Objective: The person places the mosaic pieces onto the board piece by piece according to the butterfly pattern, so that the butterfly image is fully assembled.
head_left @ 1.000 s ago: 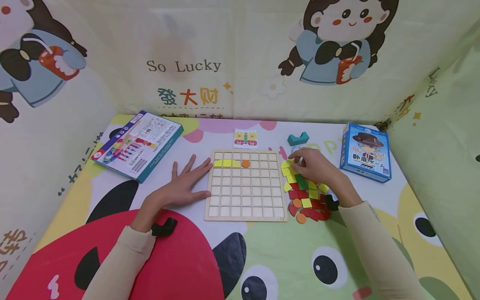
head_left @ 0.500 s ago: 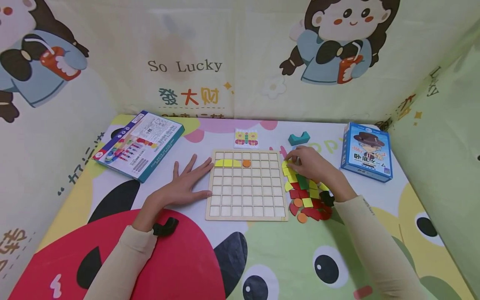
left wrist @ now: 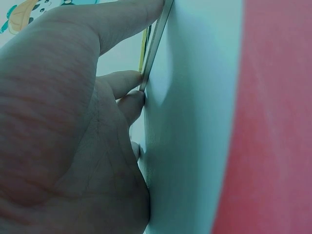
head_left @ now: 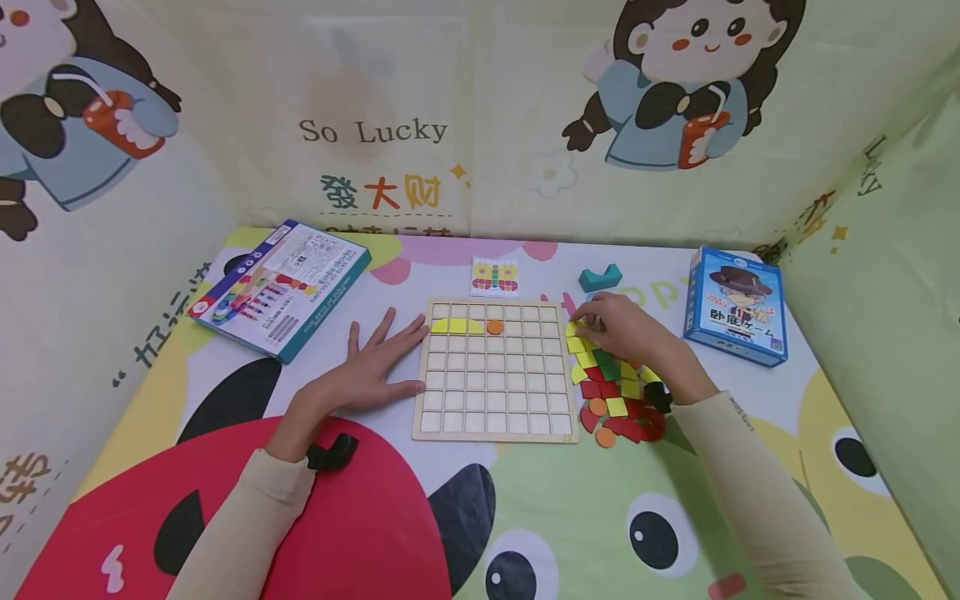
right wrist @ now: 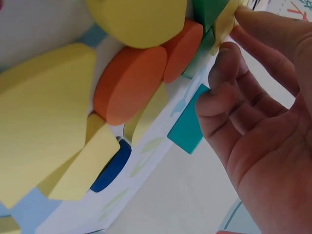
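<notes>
A wooden grid board [head_left: 497, 437] lies mid-table in the head view. Its second row bears yellow tiles [head_left: 457, 326] with rounded ends and one orange round tile [head_left: 495, 327]. My left hand [head_left: 369, 372] rests flat beside the board, fingers spread, with fingertips and thumb touching its left edge. To the right lies a pile of red, green, yellow and orange tiles [head_left: 617, 407]. My right hand [head_left: 626, 323] is over the pile's far end. In the right wrist view its thumb and forefinger pinch a yellow tile [right wrist: 225, 24], partly hidden.
A butterfly pattern card [head_left: 495, 277] lies behind the board. Beyond the pile sits a teal notched block [head_left: 600, 277]. A flat game box [head_left: 281, 287] is at the back left, a blue box [head_left: 735, 304] at the back right. Printed cloth walls stand behind and beside the table.
My right hand has shifted slightly left at the pile's far end. My left hand keeps its place against the board, and the tiles on the board look the same.
</notes>
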Demonstrator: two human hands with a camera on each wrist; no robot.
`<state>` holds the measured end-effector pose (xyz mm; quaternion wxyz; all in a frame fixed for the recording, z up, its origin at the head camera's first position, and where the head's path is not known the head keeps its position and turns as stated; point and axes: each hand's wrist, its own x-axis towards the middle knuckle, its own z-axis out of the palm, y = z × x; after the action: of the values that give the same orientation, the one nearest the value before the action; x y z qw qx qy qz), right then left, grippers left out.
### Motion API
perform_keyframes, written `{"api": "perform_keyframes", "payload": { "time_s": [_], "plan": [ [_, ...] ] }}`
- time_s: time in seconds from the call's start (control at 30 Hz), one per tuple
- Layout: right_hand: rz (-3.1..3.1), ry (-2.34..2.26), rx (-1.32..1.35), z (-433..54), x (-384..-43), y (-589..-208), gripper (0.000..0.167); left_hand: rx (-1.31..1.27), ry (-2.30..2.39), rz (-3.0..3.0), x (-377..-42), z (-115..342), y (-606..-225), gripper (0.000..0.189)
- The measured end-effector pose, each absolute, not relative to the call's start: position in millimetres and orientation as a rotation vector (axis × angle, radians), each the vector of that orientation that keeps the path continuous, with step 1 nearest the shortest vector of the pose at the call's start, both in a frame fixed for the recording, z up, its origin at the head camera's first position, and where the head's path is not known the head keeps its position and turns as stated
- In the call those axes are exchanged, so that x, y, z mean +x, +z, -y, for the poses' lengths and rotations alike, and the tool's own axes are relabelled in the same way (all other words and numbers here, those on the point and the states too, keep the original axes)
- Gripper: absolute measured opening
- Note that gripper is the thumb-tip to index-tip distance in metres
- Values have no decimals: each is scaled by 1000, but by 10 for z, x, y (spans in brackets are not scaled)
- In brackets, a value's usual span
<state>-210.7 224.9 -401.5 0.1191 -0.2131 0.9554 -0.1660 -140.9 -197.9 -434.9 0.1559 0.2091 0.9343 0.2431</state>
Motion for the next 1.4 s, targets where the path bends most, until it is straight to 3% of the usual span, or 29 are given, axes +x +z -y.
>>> {"api": "perform_keyframes", "payload": {
  "time_s": [0.47, 1.17, 1.4],
  "plan": [
    [-2846, -431, -489, -2182, -2119, -4011, 41, 594, 726, -2666, -1385, 1973, -4346, 98],
    [-2853, -342, -428, -2126, -2108, -3961, 41, 594, 719, -2666, -1403, 1961, -4365, 98],
    [-2861, -392, -568, -1969, -2094, -3928, 33, 588, 721, -2666, -1407, 1968, -4357, 98]
  ]
}}
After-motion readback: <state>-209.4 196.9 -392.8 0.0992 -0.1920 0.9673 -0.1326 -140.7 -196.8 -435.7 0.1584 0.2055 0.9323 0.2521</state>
